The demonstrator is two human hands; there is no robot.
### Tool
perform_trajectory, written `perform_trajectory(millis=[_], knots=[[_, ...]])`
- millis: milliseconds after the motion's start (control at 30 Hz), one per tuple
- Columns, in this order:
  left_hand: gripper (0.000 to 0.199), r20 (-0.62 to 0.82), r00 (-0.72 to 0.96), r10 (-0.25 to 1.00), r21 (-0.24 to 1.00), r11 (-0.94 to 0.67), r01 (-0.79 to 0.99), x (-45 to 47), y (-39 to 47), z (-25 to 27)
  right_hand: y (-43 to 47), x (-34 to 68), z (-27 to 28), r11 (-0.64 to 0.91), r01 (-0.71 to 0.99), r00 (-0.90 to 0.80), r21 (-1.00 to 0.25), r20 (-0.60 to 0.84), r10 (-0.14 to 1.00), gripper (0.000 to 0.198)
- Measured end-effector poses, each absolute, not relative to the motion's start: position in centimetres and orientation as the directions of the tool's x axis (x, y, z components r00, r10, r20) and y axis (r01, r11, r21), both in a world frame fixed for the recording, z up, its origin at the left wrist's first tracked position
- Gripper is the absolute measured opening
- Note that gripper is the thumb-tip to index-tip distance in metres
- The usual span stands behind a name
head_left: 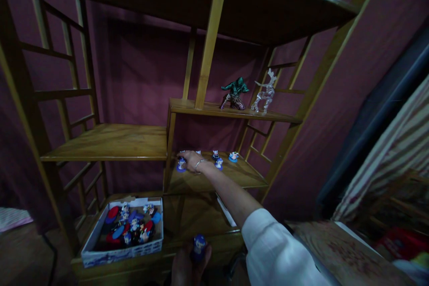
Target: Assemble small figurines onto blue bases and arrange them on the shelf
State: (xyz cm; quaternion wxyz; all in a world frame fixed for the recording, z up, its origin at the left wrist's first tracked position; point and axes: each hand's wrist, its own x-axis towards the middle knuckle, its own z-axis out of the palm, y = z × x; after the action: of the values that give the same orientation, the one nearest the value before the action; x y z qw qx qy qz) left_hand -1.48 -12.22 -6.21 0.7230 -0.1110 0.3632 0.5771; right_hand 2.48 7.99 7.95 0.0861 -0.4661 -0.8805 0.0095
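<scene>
Low in front of me, my left hand (185, 264) is wrapped round a small blue-and-purple figurine (199, 246). My right arm, with a white sleeve and a bracelet, stretches to the lower right shelf. There my right hand (191, 161) has its fingers closed at a small figurine (181, 165) on a blue base, near the shelf's left side. To the right of this hand stand a white-and-blue figurine (219, 163), a dark-and-white figurine (215, 154) and a figurine on a light blue base (233, 157). Another one is partly hidden behind the hand.
An open cardboard box (154, 247) with several jumbled figurines and coloured bases sits at the lower left. On the shelf above my right hand stand a green statue (236, 94) and a clear deer (266, 91). Wooden posts and dividers (212, 35) frame the shelves.
</scene>
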Motion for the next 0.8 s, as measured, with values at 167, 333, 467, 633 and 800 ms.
perform_trajectory(millis=[167, 333, 467, 633, 800], knots=[[0.016, -0.642, 0.085, 0.762, 0.275, 0.332, -0.902, -1.0, -12.8, -5.5, 7.7, 5.8, 8.4, 0.579, 0.795, -0.483, -0.180, 0.390, 0.784, 0.041], [0.018, -0.663, 0.079, 0.745, 0.272, 0.338, -0.901, 0.0, -13.1, -5.4, 7.6, 9.0, 7.2, 0.399, 0.881, -0.276, -0.253, 0.409, 0.870, 0.035], [0.020, -0.672, 0.089, 0.735, 0.283, 0.367, -0.886, 0.4, -13.4, -5.0, 7.4, 9.9, 5.6, 0.290, 0.927, -0.214, -0.238, 0.300, 0.930, 0.042], [0.018, -0.698, 0.093, 0.710, 0.271, 0.381, -0.884, 0.4, -13.6, -4.4, 7.4, 9.6, 3.8, 0.243, 0.931, -0.172, -0.273, 0.260, 0.950, 0.055], [0.014, -0.670, 0.090, 0.737, 0.310, 0.388, -0.868, 0.4, -13.4, -5.6, 7.6, 9.0, 2.6, 0.212, 0.921, -0.125, -0.326, 0.268, 0.955, 0.065]])
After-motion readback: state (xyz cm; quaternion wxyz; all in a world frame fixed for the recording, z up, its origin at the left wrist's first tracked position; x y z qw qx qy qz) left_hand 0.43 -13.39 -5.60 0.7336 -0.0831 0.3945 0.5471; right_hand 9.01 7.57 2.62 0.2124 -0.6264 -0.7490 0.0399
